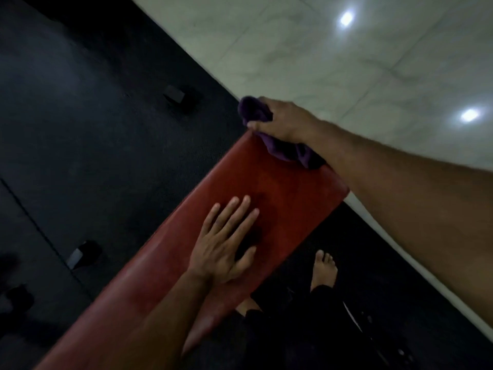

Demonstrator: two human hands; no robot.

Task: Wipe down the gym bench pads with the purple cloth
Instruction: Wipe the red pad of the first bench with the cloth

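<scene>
- Nearest the lens, the bare right forearm (416,204) crosses from the lower right edge toward the middle of the head view.
- At its end the right hand (280,121) grips a bunched dark purple cloth (282,148), fingers curled over the top of it and thumb along its near side.
- That cloth sits on the far end of the long red-brown padded gym bench pad (280,188), part of it bulging past the pad's end above the hand and part trailing under the wrist.
- Lower on the same pad, the left hand (226,249) lies flat, palm down, fingers straight and slightly spread, thumb out to the right; it holds nothing.
- Beyond the pad's right edge, a bare foot (324,271) stands on the dark floor, above a black trouser leg (301,324).
- Black textured rubber flooring (93,129) fills the left side, with two small dark blocks (174,96) resting on it, well apart.
- Pale glossy tiled floor (346,62) fills the upper right, showing two bright light reflections (346,18).
</scene>
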